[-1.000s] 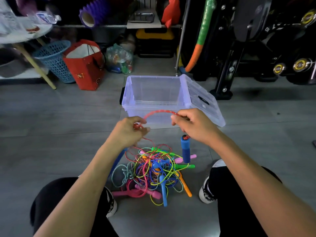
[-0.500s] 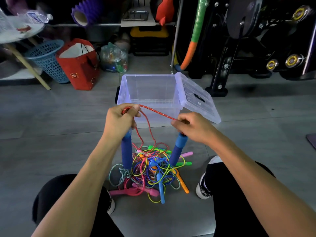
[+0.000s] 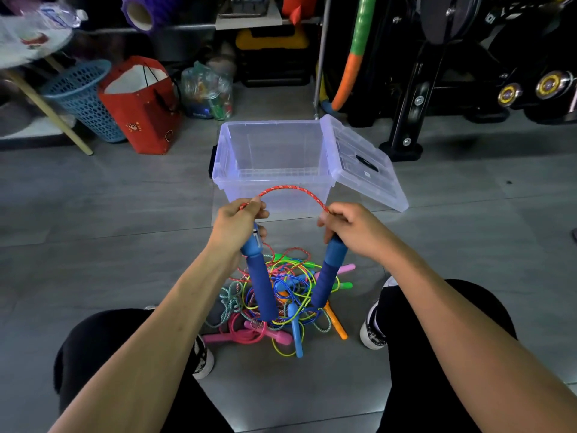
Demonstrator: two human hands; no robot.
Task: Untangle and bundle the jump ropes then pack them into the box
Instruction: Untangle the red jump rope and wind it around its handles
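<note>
At the upper left of the frame a blue mesh basket (image 3: 81,98) stands beside a red paper bag (image 3: 142,104) on the grey floor. Left of centre, the left hand (image 3: 234,225) curls round the top of one blue foam handle (image 3: 260,285) and pinches the red rope (image 3: 288,192), which arches over to the right hand (image 3: 354,228); that hand's fingers wrap the top of the second blue handle (image 3: 329,275). Both handles hang down over the tangled pile of jump ropes (image 3: 281,301) on the floor in the lower centre. Above the hands sits the clear plastic box (image 3: 271,157), its lid (image 3: 363,160) leaning open at its right.
</note>
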